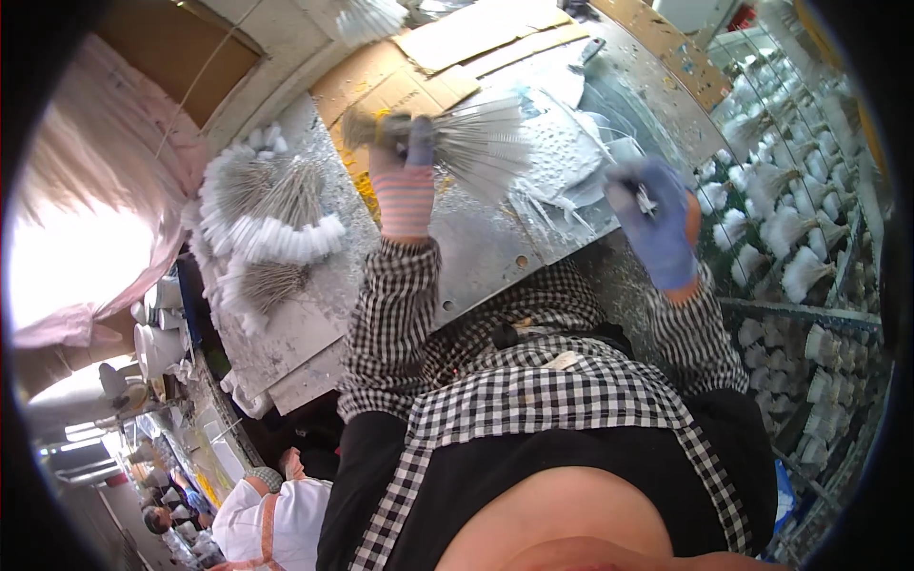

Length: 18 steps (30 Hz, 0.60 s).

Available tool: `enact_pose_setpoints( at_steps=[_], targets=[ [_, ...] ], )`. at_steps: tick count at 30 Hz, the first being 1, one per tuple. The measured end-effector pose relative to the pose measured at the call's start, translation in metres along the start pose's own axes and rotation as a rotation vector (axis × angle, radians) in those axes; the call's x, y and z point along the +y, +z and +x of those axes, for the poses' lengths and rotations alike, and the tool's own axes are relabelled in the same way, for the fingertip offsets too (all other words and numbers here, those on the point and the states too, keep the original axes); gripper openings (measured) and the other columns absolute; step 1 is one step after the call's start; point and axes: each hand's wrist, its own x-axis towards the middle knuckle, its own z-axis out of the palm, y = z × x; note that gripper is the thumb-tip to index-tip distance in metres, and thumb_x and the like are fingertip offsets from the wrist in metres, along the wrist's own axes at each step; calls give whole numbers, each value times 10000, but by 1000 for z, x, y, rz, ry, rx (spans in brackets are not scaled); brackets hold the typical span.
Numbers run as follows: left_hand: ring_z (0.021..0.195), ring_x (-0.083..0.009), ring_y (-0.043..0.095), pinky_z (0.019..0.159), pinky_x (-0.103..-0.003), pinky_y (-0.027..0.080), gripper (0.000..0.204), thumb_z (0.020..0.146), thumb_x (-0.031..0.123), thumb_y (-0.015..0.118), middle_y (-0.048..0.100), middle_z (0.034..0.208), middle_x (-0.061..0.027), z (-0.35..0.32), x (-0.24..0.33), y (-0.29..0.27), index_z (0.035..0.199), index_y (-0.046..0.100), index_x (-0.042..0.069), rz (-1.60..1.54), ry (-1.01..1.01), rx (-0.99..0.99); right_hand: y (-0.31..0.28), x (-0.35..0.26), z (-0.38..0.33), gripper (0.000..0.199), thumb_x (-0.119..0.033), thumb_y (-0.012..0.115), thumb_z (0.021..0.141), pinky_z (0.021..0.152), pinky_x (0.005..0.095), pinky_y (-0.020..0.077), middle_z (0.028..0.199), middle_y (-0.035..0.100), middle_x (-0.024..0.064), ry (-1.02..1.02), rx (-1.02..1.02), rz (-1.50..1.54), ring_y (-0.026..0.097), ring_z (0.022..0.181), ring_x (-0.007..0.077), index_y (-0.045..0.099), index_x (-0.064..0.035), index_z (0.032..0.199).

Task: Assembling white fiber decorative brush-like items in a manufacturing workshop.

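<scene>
My left hand (pixel 405 186), in a striped glove with bluish fingers, is closed round a bundle of thin wire stems (pixel 486 143). The stems fan out to the right over the table, and their ends are blurred. Right of the bundle, my right hand (pixel 659 224) in a blue glove is raised by the table's right edge with its fingers curled. Something small and pale shows between those fingers, too blurred to name. Under the fanned stems lies a patch of lumpy white material (pixel 562 152) on the metal-topped table (pixel 476 271).
Bundles of wire-stemmed brushes with white tips (pixel 276 205) lie at the table's left. Cardboard sheets (pixel 409 86) cover its far part. On the right, a wire rack (pixel 800 309) holds many white-tufted bundles. Another person in white (pixel 271 523) is at the lower left.
</scene>
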Motion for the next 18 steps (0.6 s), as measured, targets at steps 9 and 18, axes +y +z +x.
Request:
enact_pose_setpoints(
  at_steps=[9,18],
  targets=[
    [1133,-260,647,918,-405,559,447,1028,391,507,668,1286,-100,-155,-123,-16,1337,572,75,471,120,-90,21,-32,-71,120,-53,782,851,620,242,512,853,697,34,220,-114,289,642,728,91,733,-16,954],
    [1247,-258,536,1026,-428,459,447,1021,328,521,595,1356,-108,-197,-134,-16,1371,504,51,849,191,-39,27,-43,-102,92,-38,763,856,634,246,516,847,699,51,269,-206,332,654,727,103,723,-6,932]
  ],
)
